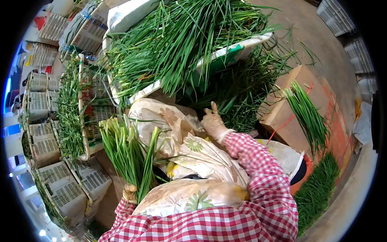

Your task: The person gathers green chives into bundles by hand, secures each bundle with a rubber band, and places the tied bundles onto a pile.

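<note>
My left hand (130, 193), in a pale glove, is closed around the lower part of a bunch of garlic chives (125, 157). The pale cut ends point up and away from me, and a few stalks lean apart to the right. My right hand (215, 124), also gloved, is stretched forward over my flowered apron (193, 155) with a finger extended. Nothing shows in it. Just beyond it, dark loose leaves (246, 99) lie below a white-rimmed crate (147, 92). Long garlic chives (177, 52) are heaped on that crate.
A tied bundle of chives (308, 117) rests on a cardboard box (284, 125) at the right, with red string nearby. More chives (320, 193) lie in a row at lower right. Stacked white plastic crates (60, 185) stand at the left, some holding leaf scraps (69, 105).
</note>
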A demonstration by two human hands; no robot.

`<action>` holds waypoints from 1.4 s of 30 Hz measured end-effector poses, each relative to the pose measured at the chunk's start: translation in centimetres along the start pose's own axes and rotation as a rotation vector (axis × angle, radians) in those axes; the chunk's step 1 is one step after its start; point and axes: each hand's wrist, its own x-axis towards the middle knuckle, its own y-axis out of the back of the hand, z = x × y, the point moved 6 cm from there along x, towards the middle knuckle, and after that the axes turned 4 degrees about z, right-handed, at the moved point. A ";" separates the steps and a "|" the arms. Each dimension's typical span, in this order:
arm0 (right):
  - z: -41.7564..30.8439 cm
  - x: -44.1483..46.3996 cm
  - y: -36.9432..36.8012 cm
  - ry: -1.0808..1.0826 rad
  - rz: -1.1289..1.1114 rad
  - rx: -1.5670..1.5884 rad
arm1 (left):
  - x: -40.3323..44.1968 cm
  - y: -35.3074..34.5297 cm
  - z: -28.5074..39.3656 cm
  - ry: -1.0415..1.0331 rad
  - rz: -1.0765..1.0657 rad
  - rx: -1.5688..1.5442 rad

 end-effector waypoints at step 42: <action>15.2 -19.2 13.9 -0.534 -0.132 1.121 | 5.2 0.4 6.8 -0.354 -0.085 0.077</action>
